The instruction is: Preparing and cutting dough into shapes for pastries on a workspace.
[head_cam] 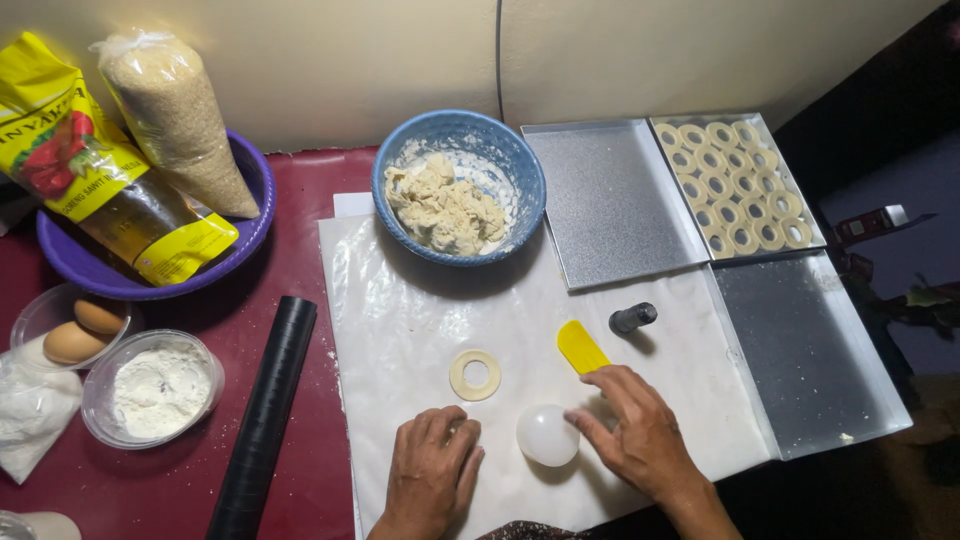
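Note:
My left hand rests palm down on the white sheet, fingers curled, with nothing visible in it. My right hand lies beside a white round cap-like cutter, its thumb and forefinger touching it. A ring of pale dough lies on the sheet just above my hands. A yellow scraper sits right above my right fingers, with a small dark cylinder beyond it. The blue bowl at the back holds a lump of dough.
Three metal trays stand right; the far one holds several dough rings. A black rolling tube lies left of the sheet. Further left are a tub of flour, a tub with two eggs and a purple bowl with bags.

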